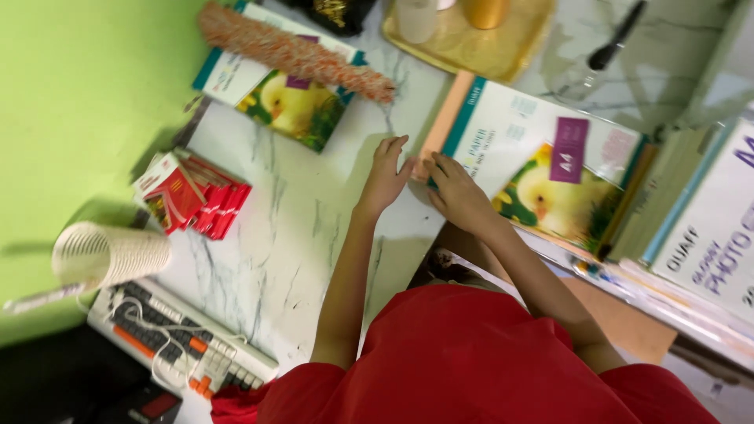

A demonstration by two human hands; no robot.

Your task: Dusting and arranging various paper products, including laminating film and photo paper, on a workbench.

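A stack of red booklets (196,196) lies well left of the hands. The left hand (385,177) rests flat on the marble counter (298,235), fingers together, tips just beside the paper pack (542,165). The right hand (455,192) lies on that pack's near corner, fingers curled over its edge.

At eleven o'clock I see a fluffy orange-and-white duster (294,53) lying across a pack of paper with a chick picture (292,106). At nine o'clock sits a fan of red booklets (192,195), and below it a stack of ribbed white cups (110,255) just above a keyboard with orange keys (177,345). A gold tray (463,47) is at twelve, a black pen (616,35) at one.
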